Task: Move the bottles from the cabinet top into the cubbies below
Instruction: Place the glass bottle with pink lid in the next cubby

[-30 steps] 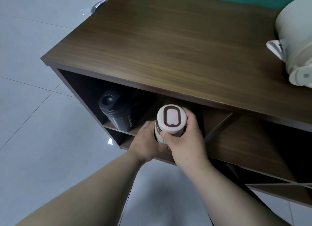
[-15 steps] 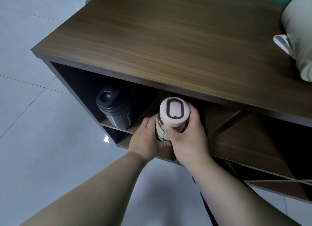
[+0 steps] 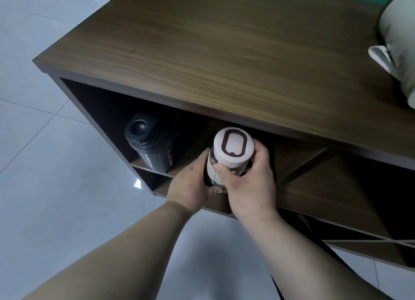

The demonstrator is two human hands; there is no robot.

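Note:
A cream bottle with a pink lid (image 3: 233,149) and a brown oval ring on top stands at the mouth of the upper left cubby of the dark wood cabinet (image 3: 202,59). My right hand (image 3: 249,180) wraps its right side just under the lid. My left hand (image 3: 190,183) cups its lower left side. A black shaker bottle (image 3: 150,147) stands upright to its left in the same cubby, a little deeper in. The cream bottle's base is hidden by my hands.
A large cream-white container (image 3: 399,44) with a handle sits on the cabinet top at the right edge. Slanted dividers (image 3: 301,167) split the cubbies to the right. Pale floor tiles (image 3: 45,187) lie to the left and below.
The cream bottle has shifted slightly deeper into the cubby with both hands still on it. The camera has drifted, so the cabinet sits a little differently in view.

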